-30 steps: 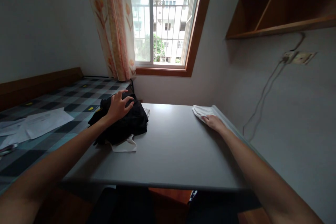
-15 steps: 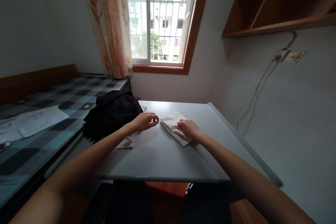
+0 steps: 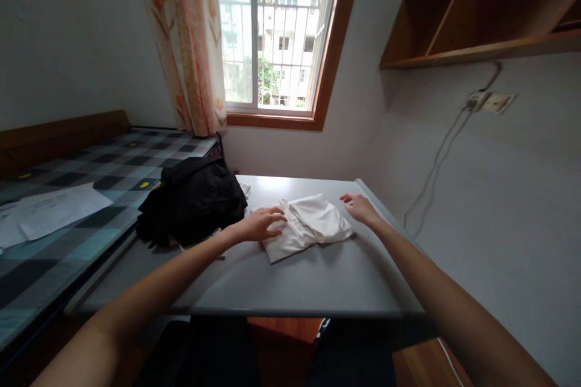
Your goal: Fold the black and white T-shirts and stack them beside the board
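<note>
A white cloth (image 3: 313, 225), partly folded with a loose flap on its right half, lies on the grey table (image 3: 318, 287). My left hand (image 3: 262, 224) is over the cloth's left edge, fingers spread; whether the fingertips touch the fabric I cannot tell. Just beyond the right side of the cloth, my right hand (image 3: 361, 208) hovers apart from it with its fingers loosely stretched and nothing held. Left of my left hand sits a heap of black fabric (image 3: 195, 199), with bits of something white showing beside and under it.
A bed with a checked cover (image 3: 40, 217) and papers (image 3: 59, 210) borders the table on the left. Behind stand a curtain (image 3: 195, 42) and a barred window (image 3: 281, 42). At the right, a wooden shelf (image 3: 454, 18) hangs above a socket (image 3: 492, 102) with cables.
The white cloth has been opened out from a small folded bundle into a wider shape. My right hand has let go of it and moved right; my left hand has come over its left edge.
</note>
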`<act>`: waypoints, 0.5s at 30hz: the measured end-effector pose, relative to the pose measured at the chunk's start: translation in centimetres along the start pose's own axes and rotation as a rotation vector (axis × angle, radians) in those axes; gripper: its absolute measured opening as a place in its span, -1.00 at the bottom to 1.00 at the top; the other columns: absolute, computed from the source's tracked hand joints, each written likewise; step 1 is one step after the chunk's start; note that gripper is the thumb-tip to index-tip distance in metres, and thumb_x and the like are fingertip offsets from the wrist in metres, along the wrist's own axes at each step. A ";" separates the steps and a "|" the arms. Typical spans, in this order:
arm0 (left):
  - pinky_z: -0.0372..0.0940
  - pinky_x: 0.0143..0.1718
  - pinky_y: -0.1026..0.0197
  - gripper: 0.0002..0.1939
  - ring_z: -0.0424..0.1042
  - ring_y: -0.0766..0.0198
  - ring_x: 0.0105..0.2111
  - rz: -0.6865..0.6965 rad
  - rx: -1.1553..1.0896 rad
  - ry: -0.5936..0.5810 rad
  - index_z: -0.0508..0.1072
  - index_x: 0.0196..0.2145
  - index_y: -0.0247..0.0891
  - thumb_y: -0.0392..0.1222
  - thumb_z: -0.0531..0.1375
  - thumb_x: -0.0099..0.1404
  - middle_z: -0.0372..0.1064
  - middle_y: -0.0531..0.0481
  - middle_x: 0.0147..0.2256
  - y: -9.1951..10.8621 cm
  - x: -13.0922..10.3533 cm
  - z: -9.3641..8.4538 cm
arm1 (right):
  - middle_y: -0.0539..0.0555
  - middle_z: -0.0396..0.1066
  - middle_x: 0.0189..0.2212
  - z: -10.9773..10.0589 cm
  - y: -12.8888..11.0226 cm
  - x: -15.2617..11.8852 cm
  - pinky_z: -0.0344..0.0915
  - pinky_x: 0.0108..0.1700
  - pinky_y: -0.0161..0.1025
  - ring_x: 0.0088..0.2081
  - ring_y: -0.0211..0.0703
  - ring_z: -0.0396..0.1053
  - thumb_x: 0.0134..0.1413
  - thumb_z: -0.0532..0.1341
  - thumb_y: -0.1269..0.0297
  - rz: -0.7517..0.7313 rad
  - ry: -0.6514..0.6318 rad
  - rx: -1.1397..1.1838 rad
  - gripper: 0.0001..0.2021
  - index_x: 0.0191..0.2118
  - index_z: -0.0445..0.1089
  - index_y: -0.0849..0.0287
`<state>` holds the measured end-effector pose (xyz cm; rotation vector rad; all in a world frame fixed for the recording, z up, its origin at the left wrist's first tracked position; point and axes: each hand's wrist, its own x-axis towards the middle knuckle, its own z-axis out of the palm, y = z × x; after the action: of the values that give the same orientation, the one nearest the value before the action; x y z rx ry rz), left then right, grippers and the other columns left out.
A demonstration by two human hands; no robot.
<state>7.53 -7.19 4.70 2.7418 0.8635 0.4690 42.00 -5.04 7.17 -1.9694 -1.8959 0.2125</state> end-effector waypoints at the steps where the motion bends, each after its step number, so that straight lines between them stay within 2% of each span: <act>1: 0.22 0.09 0.09 -0.61 0.37 0.10 0.05 -0.009 0.022 -0.043 0.43 0.04 -0.13 -0.06 0.21 0.27 0.31 -0.13 0.12 0.1 0.0 0.5 | 0.15 0.54 -0.19 0.5 -0.1 -0.2 0.34 -0.12 -0.30 -0.20 -0.15 0.48 0.02 0.14 0.48 -0.044 0.003 -0.012 -0.71 -0.15 0.52 0.19; 3: 0.20 0.09 0.03 -0.48 0.35 0.03 0.06 -0.051 0.079 -0.074 0.36 0.13 -0.14 0.08 0.19 0.27 0.29 -0.16 0.13 0.6 0.2 1.5 | 0.14 0.51 -0.12 1.7 -1.4 -0.8 0.34 -0.11 -0.31 -0.18 -0.18 0.48 0.10 0.16 0.39 -0.213 -0.055 0.028 -0.73 -0.09 0.50 0.15; 5: 0.20 0.06 -0.01 -0.36 0.35 -0.02 0.05 -0.075 0.145 -0.071 0.26 0.22 -0.11 0.15 0.18 0.25 0.31 -0.18 0.10 1.1 0.6 2.2 | 0.15 0.46 -0.04 3.2 -3.4 -1.6 0.33 -0.10 -0.27 -0.14 -0.14 0.46 0.08 0.26 0.24 -0.375 -0.123 0.024 -0.67 -0.01 0.46 0.12; 7: 0.22 0.01 0.03 -0.37 0.37 0.00 0.00 -0.061 0.194 -0.085 0.19 0.27 -0.04 0.07 0.18 0.28 0.35 -0.16 0.02 1.6 1.0 2.5 | 0.14 0.44 -0.03 4.4 -5.4 -2.5 0.31 -0.09 -0.22 -0.13 -0.08 0.45 0.01 0.32 0.18 -0.456 -0.179 -0.094 -0.57 0.05 0.43 0.07; 8: 0.22 -0.01 0.07 -0.42 0.38 0.04 -0.03 -0.044 0.205 -0.102 0.19 0.26 -0.01 -0.02 0.15 0.31 0.37 -0.13 -0.03 1.7 1.2 2.4 | 0.13 0.46 -0.06 4.8 -6.3 -2.8 0.29 -0.08 -0.22 -0.14 -0.07 0.45 0.02 0.31 0.20 -0.472 -0.200 -0.162 -0.60 0.03 0.44 0.05; 11: 0.23 -0.09 0.16 -0.49 0.43 0.16 -0.15 -0.029 0.215 -0.134 0.28 0.21 0.07 -0.23 0.07 0.33 0.40 -0.04 -0.17 1.7 1.1 1.2 | 0.09 0.47 -0.13 4.8 -7.1 -3.0 0.24 -0.10 -0.25 -0.18 -0.11 0.44 0.14 0.17 0.31 -0.434 -0.176 -0.261 -0.76 -0.09 0.49 0.06; 13: 0.22 -0.11 0.17 -0.50 0.43 0.20 -0.22 -0.076 0.231 -0.127 0.38 0.13 0.06 -0.29 0.08 0.27 0.40 -0.01 -0.24 1.1 0.4 -0.4 | 0.09 0.46 -0.11 3.5 -6.2 -2.5 0.22 -0.15 -0.27 -0.19 -0.13 0.42 0.17 0.12 0.34 -0.316 -0.078 -0.252 -0.76 -0.10 0.46 0.08; 15: 0.21 -0.10 0.15 -0.63 0.41 0.21 -0.26 -0.166 0.267 -0.103 0.54 -0.08 -0.03 -0.29 0.10 0.22 0.40 -0.01 -0.29 0.2 -0.7 -2.2 | 0.13 0.44 -0.11 1.8 -4.2 -2.0 0.22 -0.20 -0.26 -0.20 -0.10 0.40 0.16 0.10 0.36 -0.142 0.053 -0.267 -0.76 -0.09 0.43 0.10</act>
<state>6.24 -7.49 6.66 2.8643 1.1916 0.1897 37.34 -6.64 6.82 -1.9691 -2.1103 -0.1384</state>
